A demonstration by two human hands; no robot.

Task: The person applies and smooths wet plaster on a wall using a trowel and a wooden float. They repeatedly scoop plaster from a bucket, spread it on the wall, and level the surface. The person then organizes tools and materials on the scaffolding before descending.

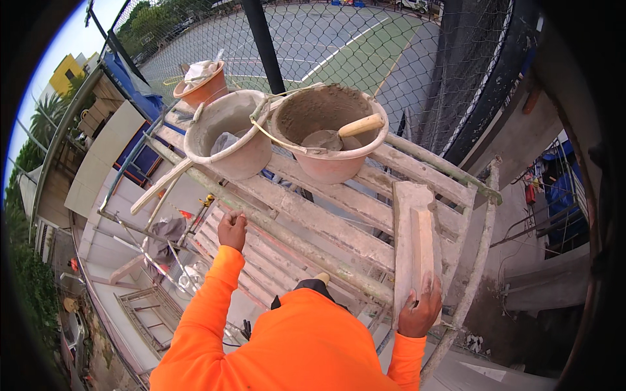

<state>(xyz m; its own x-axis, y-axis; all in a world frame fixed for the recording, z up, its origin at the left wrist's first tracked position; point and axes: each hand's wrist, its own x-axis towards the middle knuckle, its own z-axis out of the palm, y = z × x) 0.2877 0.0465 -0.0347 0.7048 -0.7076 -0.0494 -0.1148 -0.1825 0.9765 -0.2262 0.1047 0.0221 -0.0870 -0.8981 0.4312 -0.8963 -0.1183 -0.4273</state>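
Note:
My right hand [421,309] grips the near end of a mortar-caked plastering float [405,244], a long board with a raised wooden strip along it. The float lies across the scaffold planks, pointing away from me. My left hand [232,229], its fingers curled in with nothing visible in them, is over the green-stained scaffold rail [261,225]. Beyond it stand two pails. The right pail [332,168] holds some mortar and a trowel with a wooden handle [360,125]. Inside the left pail [238,166] is a greyish lump I cannot make out.
A smaller orange pail [207,89] with a white bag stands at the far left. A pale wooden stick [161,186] juts out beside the left pail. Chain-link fence [352,65] rises behind the planks. Gaps between planks [319,207] show a lower level; scaffold pipes [481,260] border the right.

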